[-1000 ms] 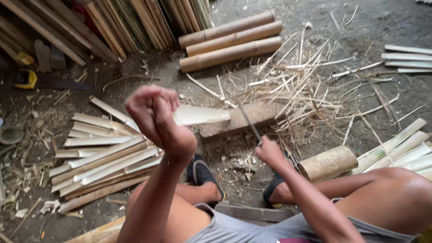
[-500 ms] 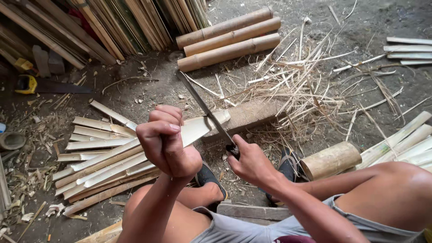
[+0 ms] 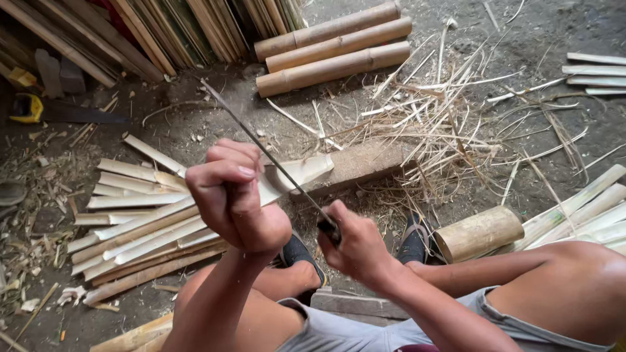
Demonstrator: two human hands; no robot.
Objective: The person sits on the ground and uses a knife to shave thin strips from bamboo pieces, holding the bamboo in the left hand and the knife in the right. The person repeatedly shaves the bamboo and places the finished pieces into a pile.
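My left hand (image 3: 236,195) is closed in a fist around one end of a pale split bamboo piece (image 3: 306,171), holding it up in front of me. Its far end rests on a wooden block (image 3: 365,163) on the ground. My right hand (image 3: 355,248) grips the dark handle of a long thin knife (image 3: 261,148). The blade slants up and to the left, crossing just beside my left fist and over the bamboo piece. My feet in dark shoes (image 3: 417,236) sit below the block.
A pile of split bamboo slats (image 3: 140,218) lies at the left. Three round bamboo poles (image 3: 336,45) lie at the top, a short bamboo section (image 3: 479,233) at the right. Thin shavings (image 3: 456,111) litter the ground. More slats (image 3: 593,208) lie at the far right.
My right hand has swung the knife from the right side up and leftward, so the blade now lies beside my left fist. My left hand dropped slightly and moved right with the bamboo piece.
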